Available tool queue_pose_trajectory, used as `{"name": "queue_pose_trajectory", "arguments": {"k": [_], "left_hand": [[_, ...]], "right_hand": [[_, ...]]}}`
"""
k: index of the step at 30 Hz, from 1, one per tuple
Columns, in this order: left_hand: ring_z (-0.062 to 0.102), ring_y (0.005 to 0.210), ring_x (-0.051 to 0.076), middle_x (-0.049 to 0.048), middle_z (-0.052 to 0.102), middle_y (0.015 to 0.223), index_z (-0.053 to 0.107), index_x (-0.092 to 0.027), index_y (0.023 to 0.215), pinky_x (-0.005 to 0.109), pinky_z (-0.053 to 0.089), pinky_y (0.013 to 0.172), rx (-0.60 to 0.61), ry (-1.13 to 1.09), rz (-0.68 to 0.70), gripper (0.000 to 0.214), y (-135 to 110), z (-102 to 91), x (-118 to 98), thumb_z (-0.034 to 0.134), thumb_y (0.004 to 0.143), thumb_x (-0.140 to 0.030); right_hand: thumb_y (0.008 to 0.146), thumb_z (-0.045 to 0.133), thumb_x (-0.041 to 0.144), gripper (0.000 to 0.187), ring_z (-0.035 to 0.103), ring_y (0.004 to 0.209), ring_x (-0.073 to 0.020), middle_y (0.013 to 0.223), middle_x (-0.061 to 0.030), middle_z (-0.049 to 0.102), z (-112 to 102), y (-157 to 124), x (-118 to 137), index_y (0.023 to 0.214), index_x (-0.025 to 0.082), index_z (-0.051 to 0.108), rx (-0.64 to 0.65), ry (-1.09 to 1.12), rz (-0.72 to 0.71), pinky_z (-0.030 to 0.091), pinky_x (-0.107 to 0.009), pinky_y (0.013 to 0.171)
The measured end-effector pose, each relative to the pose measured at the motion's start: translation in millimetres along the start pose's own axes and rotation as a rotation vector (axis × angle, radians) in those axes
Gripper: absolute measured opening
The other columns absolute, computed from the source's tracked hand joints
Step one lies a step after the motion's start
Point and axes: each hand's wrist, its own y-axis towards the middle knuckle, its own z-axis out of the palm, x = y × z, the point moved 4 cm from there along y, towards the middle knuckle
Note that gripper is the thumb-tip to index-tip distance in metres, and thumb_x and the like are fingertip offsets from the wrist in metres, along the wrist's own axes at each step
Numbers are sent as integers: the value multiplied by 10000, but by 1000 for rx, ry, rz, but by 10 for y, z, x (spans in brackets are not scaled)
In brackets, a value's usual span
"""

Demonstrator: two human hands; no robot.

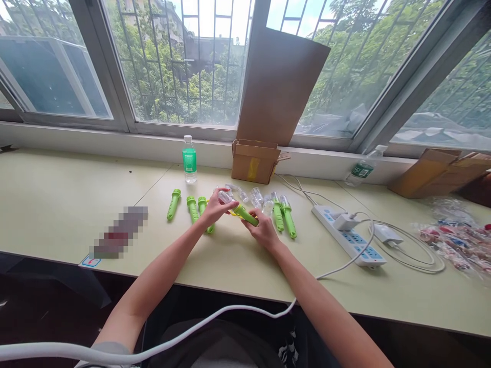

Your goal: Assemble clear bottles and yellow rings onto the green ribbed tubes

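Observation:
Between my two hands is a green torch-like stick (246, 215), held at a tilt above the table. My right hand (264, 229) is closed round its lower green end. At its upper end, my left hand (215, 208) grips a clear ribbed plastic cap (225, 197), in line with the green handle; whether they are joined I cannot tell. Several uncapped green sticks, one of them at the far left (174, 204), lie left of and partly behind my left hand. Right of my right hand lie two green sticks (288, 220) with clear caps on. Loose clear caps (257, 197) lie behind my hands.
A water bottle (190, 162) and a cardboard box (253, 161) stand near the window. On the right are a power strip (349, 237) with white cables, a leaning bottle (364, 167) and bagged items (456, 240). A white cable (215, 312) crosses before my body.

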Motion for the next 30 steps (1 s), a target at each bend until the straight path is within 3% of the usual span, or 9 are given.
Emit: {"name": "queue_pose_trajectory", "arguments": {"k": [8, 12, 17, 27, 30], "left_hand": [[631, 711, 148, 22, 618, 791, 434, -182, 1132, 260, 553, 571, 13, 20, 21, 603, 2, -3, -15, 749, 667, -402], [632, 712, 149, 21, 621, 784, 426, -183, 1142, 272, 559, 586, 19, 29, 11, 611, -13, 18, -30, 745, 672, -408], [626, 698, 145, 13, 613, 769, 421, -184, 1145, 283, 564, 590, 29, 47, 7, 615, -17, 26, -28, 740, 676, -421], [638, 714, 158, 20, 608, 780, 423, -177, 1145, 291, 564, 602, 41, 33, 8, 612, -11, 25, -19, 732, 682, -431], [639, 716, 165, 18, 605, 768, 428, -176, 1146, 291, 561, 591, 44, 16, 1, 633, -8, 34, -9, 740, 665, -447]], "right_hand": [[877, 476, 386, 262, 581, 760, -200, 856, -67, 656, -16, 21, 54, 972, 193, 625, 41, -82, -69, 413, -294, 670], [877, 461, 406, 278, 537, 624, -177, 704, -43, 617, -17, 19, 36, 917, 186, 628, 65, -120, -15, 392, -285, 602], [804, 568, 442, 327, 481, 533, -145, 670, -9, 590, 0, -6, 28, 1005, 184, 565, 47, -45, 11, 373, -269, 544], [843, 511, 442, 277, 503, 635, -157, 739, -36, 603, -28, 12, 80, 867, 184, 608, 42, -31, -14, 372, -271, 589], [855, 482, 465, 320, 473, 596, -146, 656, -19, 559, -28, 24, 73, 750, 183, 591, 73, -29, 4, 350, -269, 567]]}}
